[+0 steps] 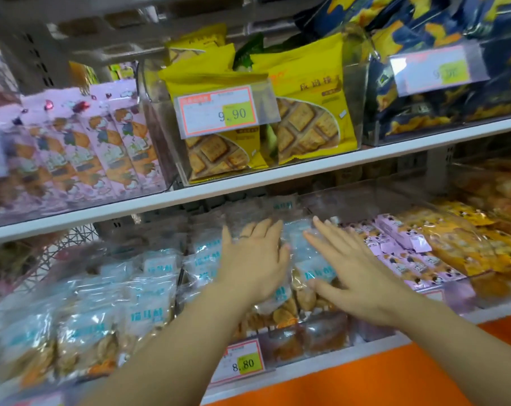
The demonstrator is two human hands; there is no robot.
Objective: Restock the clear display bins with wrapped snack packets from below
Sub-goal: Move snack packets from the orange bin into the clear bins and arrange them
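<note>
Reaching into the clear bin [330,338] on the lower shelf with both hands; pressing the left hand [254,262] flat on the clear snack packets [308,272] with blue labels, with straight fingers held close and pointing to the back of the shelf; wearing a thin ring [244,237] on one finger of that hand; laying the right hand [356,273] flat on the same pile, just beside the left one, with straight spread fingers and the thumb out to the side; gripping nothing with either hand.

In the next bin to the left, more blue-label packets [87,326], all in a heap; on the front of the middle bin, below the left wrist, a price tag [242,363] reading 8.80; to the right of the hands, small pink packets [400,247]; further right, orange-yellow packets [459,244].

Up on the white shelf [277,174], yellow biscuit packets [309,112] standing in another clear box, behind a second tag [222,112] reading 9.90; to the left of those, tall pink packets [102,148] in a row; to the right, dark blue and yellow bags [424,83], behind a tag too blurry to read; at the bottom right, under the lower shelf, an orange panel [365,376].
</note>
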